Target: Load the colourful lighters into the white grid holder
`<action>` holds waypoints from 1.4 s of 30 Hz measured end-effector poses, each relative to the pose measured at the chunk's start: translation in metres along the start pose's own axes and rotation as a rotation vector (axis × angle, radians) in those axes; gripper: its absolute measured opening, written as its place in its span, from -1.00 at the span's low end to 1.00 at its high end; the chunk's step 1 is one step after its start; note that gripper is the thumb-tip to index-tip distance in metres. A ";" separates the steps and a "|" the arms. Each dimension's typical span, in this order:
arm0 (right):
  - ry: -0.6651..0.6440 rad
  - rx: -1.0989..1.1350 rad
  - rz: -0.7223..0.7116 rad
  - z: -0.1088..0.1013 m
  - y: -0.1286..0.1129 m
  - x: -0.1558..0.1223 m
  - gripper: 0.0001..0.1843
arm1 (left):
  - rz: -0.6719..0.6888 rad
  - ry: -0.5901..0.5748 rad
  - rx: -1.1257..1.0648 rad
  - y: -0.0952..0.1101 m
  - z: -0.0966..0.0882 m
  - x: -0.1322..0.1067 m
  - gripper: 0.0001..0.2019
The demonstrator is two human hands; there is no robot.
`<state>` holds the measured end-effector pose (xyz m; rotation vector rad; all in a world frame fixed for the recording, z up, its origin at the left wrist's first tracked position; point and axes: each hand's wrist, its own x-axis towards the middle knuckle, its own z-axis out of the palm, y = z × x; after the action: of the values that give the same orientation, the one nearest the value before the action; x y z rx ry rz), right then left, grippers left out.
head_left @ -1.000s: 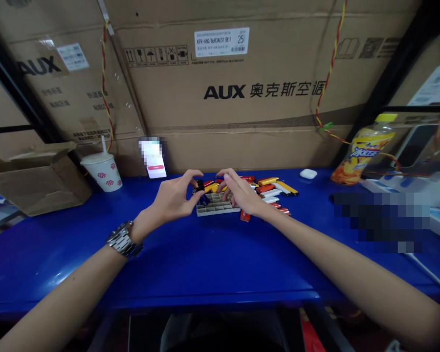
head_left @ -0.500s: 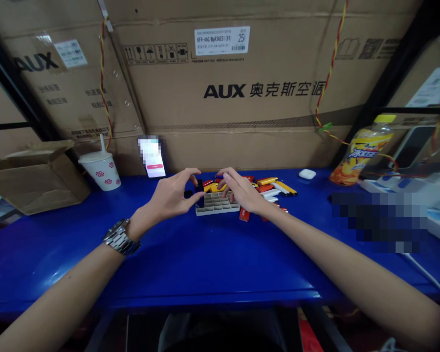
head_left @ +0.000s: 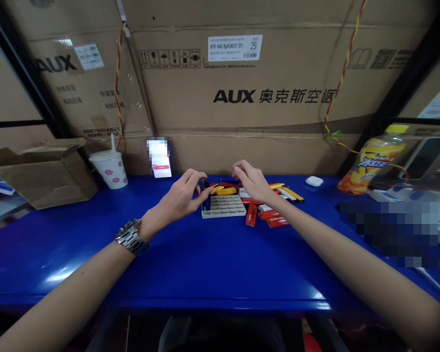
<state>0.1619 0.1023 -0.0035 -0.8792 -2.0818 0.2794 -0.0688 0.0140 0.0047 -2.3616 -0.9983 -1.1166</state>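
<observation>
Grid tray (head_left: 223, 207) on bench (head_left: 205, 264); lighters (head_left: 275, 217) right and behind; paper cup (head_left: 110, 171) left, plastic bottle (head_left: 370, 166) right.

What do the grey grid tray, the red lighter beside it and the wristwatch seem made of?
The grey grid tray looks like matte moulded plastic, judging by its thin, even dividers. The red lighter seems glossy plastic from its smooth sheen, though it is small here. The wristwatch looks like polished steel, with bright highlights along its linked bracelet.

Head-worn view, facing forward and down
</observation>
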 end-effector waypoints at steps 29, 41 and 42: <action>-0.113 0.032 -0.297 -0.018 -0.068 -0.015 -0.81 | 0.083 0.014 0.003 0.013 -0.002 0.003 -0.63; -0.250 0.188 -0.163 -0.018 -0.058 -0.025 -0.45 | -0.106 0.051 -0.103 0.018 0.005 0.002 -0.85; -0.303 0.112 -0.172 -0.018 -0.053 -0.025 -0.42 | -0.173 0.048 -0.135 0.018 0.004 0.002 -0.88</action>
<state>0.1600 0.0448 0.0169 -0.6157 -2.3789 0.4554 -0.0529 0.0050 0.0034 -2.3752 -1.1618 -1.3366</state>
